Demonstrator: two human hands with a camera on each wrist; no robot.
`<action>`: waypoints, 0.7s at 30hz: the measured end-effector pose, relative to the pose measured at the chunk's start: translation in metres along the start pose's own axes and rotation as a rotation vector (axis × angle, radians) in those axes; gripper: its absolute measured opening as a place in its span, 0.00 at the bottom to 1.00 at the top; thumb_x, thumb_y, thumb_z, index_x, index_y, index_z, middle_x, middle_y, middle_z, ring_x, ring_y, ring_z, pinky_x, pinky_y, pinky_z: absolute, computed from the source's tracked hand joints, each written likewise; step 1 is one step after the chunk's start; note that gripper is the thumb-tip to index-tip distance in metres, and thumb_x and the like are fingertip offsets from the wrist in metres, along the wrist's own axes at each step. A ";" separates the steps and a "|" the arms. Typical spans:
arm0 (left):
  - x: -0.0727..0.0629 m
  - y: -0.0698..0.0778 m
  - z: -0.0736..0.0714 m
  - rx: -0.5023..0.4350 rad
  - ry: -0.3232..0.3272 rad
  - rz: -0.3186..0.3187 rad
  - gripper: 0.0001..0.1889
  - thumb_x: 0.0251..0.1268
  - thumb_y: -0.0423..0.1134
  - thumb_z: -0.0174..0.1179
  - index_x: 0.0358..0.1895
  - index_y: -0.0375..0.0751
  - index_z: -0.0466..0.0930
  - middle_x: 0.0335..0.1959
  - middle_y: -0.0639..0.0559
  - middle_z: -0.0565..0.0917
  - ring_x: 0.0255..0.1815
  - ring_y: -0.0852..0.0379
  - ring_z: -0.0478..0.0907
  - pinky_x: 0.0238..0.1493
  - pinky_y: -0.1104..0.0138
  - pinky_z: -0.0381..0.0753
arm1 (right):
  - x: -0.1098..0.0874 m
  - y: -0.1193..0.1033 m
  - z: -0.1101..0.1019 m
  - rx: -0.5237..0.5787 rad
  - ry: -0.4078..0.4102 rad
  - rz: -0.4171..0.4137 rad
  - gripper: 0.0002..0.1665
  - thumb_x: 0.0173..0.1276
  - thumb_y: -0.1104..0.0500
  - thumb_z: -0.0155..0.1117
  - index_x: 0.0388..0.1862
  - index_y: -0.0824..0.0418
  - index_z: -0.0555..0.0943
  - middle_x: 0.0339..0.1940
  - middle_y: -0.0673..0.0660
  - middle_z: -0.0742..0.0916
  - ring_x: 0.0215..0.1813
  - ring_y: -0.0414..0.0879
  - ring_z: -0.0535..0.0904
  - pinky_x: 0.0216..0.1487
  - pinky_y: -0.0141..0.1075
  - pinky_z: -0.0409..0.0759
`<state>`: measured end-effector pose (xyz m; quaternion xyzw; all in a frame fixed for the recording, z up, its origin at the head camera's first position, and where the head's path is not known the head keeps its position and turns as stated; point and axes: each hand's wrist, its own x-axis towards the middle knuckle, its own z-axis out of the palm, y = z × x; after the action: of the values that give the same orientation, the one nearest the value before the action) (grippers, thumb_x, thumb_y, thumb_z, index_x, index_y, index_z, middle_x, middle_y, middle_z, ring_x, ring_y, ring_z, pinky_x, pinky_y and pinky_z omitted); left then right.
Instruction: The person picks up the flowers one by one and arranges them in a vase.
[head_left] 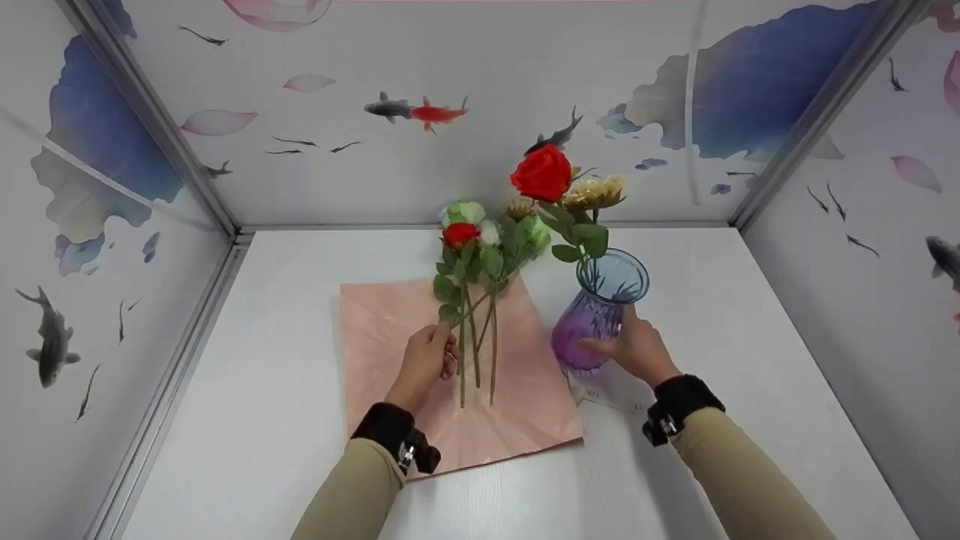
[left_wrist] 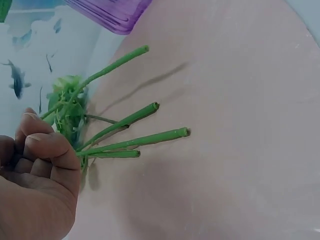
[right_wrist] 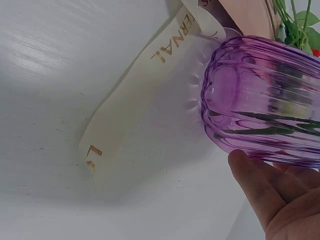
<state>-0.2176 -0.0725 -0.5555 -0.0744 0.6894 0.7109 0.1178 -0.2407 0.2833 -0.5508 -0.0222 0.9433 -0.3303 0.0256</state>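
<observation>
My right hand (head_left: pixel 639 351) grips a ribbed glass vase (head_left: pixel 576 336), blue at the rim and purple below, with the thumb across its near side. In it stand a red rose (head_left: pixel 541 173) and a gold flower (head_left: pixel 596 193), their stems showing through the purple glass (right_wrist: pixel 250 95). My left hand (head_left: pixel 429 361), fingers curled, pinches a green stem at the left of several loose flowers. Those include a smaller red rose (head_left: pixel 460 235) and pale green blooms (head_left: pixel 463 213). In the left wrist view, cut stem ends (left_wrist: pixel 170 135) point away from the hand (left_wrist: pixel 42 170).
Pink wrapping paper (head_left: pixel 390 420) lies under the loose stems on the white table (head_left: pixel 247 420). A cream ribbon with gold letters (right_wrist: pixel 135 100) trails near the vase's base. Printed panels (head_left: pixel 480 67) wall in the back and both sides.
</observation>
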 end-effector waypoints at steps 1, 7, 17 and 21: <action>-0.001 0.000 0.000 -0.009 -0.001 -0.003 0.23 0.86 0.50 0.42 0.49 0.28 0.73 0.32 0.40 0.79 0.21 0.57 0.69 0.25 0.67 0.70 | 0.000 0.000 0.000 0.002 -0.001 0.000 0.76 0.54 0.33 0.79 0.82 0.62 0.41 0.58 0.79 0.82 0.57 0.70 0.82 0.58 0.60 0.79; -0.006 0.003 -0.001 -0.049 0.000 -0.004 0.19 0.87 0.47 0.41 0.42 0.36 0.72 0.25 0.48 0.74 0.20 0.57 0.69 0.25 0.67 0.71 | -0.001 0.000 0.000 0.003 0.010 -0.008 0.76 0.53 0.33 0.79 0.83 0.62 0.41 0.57 0.79 0.82 0.56 0.70 0.82 0.57 0.60 0.80; -0.021 0.000 -0.008 -0.176 -0.062 0.028 0.19 0.86 0.49 0.41 0.39 0.39 0.70 0.22 0.51 0.72 0.20 0.57 0.70 0.26 0.68 0.72 | -0.001 0.000 0.000 0.006 0.008 -0.007 0.77 0.53 0.33 0.80 0.82 0.62 0.41 0.57 0.80 0.82 0.57 0.71 0.81 0.58 0.60 0.78; -0.025 -0.003 -0.010 -0.220 -0.050 0.042 0.19 0.86 0.49 0.41 0.38 0.39 0.70 0.21 0.51 0.71 0.19 0.57 0.70 0.24 0.68 0.71 | -0.001 0.000 0.000 0.003 0.005 0.000 0.77 0.54 0.32 0.79 0.83 0.63 0.40 0.59 0.81 0.80 0.59 0.72 0.80 0.60 0.61 0.77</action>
<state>-0.1934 -0.0840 -0.5523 -0.0546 0.6054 0.7862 0.1113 -0.2402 0.2833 -0.5503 -0.0216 0.9429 -0.3317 0.0233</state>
